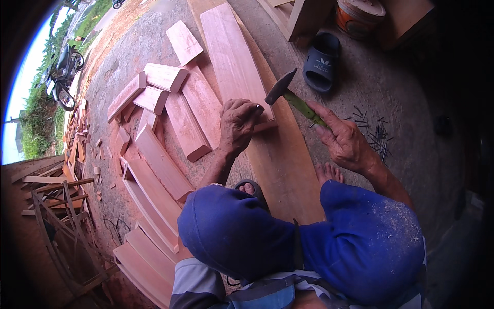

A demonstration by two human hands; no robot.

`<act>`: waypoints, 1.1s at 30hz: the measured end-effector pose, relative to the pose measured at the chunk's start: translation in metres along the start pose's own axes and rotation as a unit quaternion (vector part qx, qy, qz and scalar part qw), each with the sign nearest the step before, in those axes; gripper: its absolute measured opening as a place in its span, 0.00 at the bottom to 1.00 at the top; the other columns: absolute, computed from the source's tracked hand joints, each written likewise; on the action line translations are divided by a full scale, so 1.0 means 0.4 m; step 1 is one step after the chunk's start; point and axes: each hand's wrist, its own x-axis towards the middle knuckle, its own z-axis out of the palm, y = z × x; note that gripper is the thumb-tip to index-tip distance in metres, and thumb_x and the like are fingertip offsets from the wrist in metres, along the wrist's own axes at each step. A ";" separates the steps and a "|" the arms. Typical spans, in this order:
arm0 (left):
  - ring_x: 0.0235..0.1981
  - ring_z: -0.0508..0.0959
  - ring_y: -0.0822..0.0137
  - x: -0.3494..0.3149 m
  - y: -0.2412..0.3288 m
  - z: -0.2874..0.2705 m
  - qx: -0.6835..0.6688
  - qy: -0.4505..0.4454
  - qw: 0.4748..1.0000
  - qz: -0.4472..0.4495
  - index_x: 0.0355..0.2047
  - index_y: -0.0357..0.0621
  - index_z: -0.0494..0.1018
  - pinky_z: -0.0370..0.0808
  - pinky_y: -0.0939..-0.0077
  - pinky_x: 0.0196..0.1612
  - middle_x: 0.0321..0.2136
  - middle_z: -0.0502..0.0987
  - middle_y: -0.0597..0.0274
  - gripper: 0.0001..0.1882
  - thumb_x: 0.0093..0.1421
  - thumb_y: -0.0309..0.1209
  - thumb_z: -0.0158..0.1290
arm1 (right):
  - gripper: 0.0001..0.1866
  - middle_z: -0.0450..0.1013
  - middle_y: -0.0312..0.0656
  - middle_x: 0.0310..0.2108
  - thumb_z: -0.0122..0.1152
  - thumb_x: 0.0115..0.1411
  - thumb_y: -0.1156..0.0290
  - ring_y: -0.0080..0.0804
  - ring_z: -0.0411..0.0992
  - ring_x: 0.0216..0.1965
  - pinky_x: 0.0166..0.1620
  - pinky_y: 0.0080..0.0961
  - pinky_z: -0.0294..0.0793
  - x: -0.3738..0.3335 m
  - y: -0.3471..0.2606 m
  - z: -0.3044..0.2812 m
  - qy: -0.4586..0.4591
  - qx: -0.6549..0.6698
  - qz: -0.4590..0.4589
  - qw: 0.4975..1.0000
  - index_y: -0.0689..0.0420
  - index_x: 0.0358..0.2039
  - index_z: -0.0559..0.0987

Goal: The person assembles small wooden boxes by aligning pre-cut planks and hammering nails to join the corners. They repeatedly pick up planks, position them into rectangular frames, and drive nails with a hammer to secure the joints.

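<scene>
My right hand point(347, 141) is wrapped round the green handle of a hammer point(280, 87), its dark metal head raised just right of my left hand. My left hand point(237, 122) rests closed on the near end of a pinkish wooden board point(231, 51). Its fingertips pinch what looks like a nail point(259, 107); only a small bright tip shows and the rest is hidden. Under that board lies a longer, browner plank point(288, 170), running toward me between my feet.
Cut wooden pieces point(193, 123) lie to the left, with longer boards point(154, 201) nearer me. Loose nails point(378, 134) are scattered on the concrete at right. Beyond them sit a dark slide sandal point(321, 62) and a bucket point(360, 18). Scrap wood point(67, 190) piles up far left, near a motorcycle point(64, 77).
</scene>
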 end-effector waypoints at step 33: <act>0.47 0.77 0.60 0.002 0.036 0.013 0.074 0.033 0.996 0.032 0.38 0.53 0.86 0.65 0.62 0.57 0.38 0.84 0.69 0.06 0.62 0.33 0.63 | 0.34 0.75 0.49 0.27 0.53 0.70 0.75 0.45 0.76 0.26 0.35 0.43 0.80 0.054 -0.031 -0.029 -0.007 -0.215 -0.112 0.970 0.45 0.75 0.61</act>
